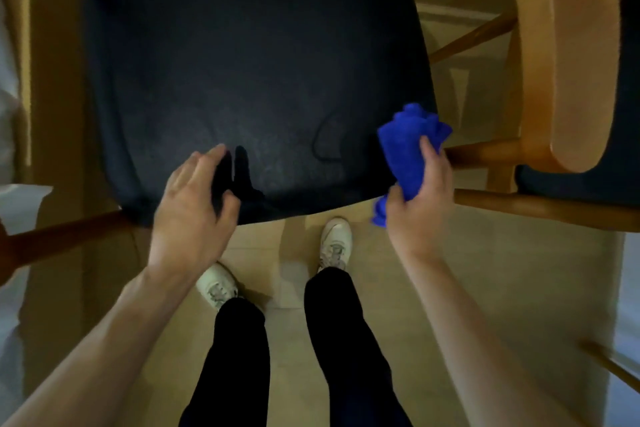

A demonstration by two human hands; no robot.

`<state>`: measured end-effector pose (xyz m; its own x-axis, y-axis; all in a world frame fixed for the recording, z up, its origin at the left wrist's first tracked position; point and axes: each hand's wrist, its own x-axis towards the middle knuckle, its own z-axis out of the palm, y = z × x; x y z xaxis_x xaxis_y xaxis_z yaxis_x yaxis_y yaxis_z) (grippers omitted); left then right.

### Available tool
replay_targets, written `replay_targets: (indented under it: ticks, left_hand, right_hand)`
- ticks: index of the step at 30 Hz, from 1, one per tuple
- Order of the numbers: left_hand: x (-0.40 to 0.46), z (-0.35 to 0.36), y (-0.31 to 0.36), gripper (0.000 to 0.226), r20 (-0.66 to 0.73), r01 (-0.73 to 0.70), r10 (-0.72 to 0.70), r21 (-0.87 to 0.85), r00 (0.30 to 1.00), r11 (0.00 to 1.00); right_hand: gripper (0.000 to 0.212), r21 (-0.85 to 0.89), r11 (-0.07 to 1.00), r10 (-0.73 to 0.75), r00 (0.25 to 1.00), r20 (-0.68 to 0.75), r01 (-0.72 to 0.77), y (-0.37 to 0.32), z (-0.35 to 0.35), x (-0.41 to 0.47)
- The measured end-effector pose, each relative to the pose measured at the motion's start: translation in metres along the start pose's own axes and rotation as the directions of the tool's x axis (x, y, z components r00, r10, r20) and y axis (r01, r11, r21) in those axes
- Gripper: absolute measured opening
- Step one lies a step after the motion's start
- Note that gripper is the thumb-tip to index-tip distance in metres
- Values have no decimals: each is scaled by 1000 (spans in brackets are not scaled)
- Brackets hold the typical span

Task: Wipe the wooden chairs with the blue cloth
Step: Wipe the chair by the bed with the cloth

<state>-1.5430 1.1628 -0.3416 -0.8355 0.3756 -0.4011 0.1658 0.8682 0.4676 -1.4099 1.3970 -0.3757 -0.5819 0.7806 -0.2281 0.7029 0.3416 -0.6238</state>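
A wooden chair with a dark padded seat [256,73] stands straight ahead of me, seen from above. My left hand [194,198] hovers over the seat's front edge, fingers apart and holding nothing. My right hand [420,204] is at the seat's front right corner, closed around the bunched blue cloth [408,146]. The cloth sticks up above my fingers, beside the seat's edge. A second wooden chair [568,55] stands to the right, its curved backrest facing me.
My legs in black trousers and my light shoes [334,243] stand on the beige floor [502,288] just before the seat. Wooden rails of the right chair [540,206] reach toward my right hand. A dark wooden rail [62,239] crosses at left.
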Motion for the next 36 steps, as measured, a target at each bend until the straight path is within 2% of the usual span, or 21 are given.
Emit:
replay_targets:
  ticks: [3,7,9,13,15,19,22,25,26,29,30,31,33,34,36]
  left_hand:
    - [-9,23,8,57,27,-45,46,-51,999,998]
    - [-19,27,-20,55,-11,-43,42,-81,999,996]
    - [-28,20,-44,53,-50,-17,13,-87,999,996]
    - [-59,4,-98,55,-31,52,-56,-111,998,992]
    - [-75,-3,-121,56,-13,95,-97,-115,995,989]
    - [-102,-22,-165,58,10,213,-213,-110,977,971]
    - [-119,-39,-197,58,15,266,-266,-93,964,959]
    - [-129,-51,-209,58,19,289,-289,-85,957,953]
    - [-128,-51,-207,58,23,294,-293,-91,956,951]
    - [-119,-45,-194,60,0,291,-293,-131,956,948]
    - [-115,-42,-188,61,-10,280,-284,-143,959,949]
    - [-111,-38,-180,62,-16,264,-270,-156,963,952]
    - [-103,-33,-166,64,-29,258,-267,-170,963,951]
    - [-99,-32,-159,64,-40,273,-283,-170,958,947]
    - [-95,-31,-145,62,-56,295,-309,-175,949,939]
  right_hand:
    - [82,-89,996,12,999,32,-9,27,-4,5]
    - [79,-16,999,48,992,-115,-50,7,35,-6]
    - [76,-24,999,20,992,-126,-23,-10,55,-19]
    - [72,-63,991,-116,993,-13,115,-53,102,-64]
    - [70,-23,980,-197,978,69,199,-85,138,-98]
    - [72,49,921,-378,852,361,387,-154,217,-171]
    - [72,65,904,-407,806,429,422,-170,232,-177]
    - [67,119,859,-486,721,494,497,-163,204,-147]
    - [66,120,853,-497,722,482,507,-163,195,-136]
    - [68,45,882,-456,823,337,470,-169,192,-118]
    - [70,-23,857,-478,812,337,514,-170,195,-118]
    - [71,-111,782,-536,752,383,614,-168,198,-119]
    - [70,-169,579,-631,569,528,798,-156,197,-115]
    - [68,-141,518,-636,490,596,843,-152,190,-109]
    - [63,-55,491,-582,374,722,869,-152,170,-92]
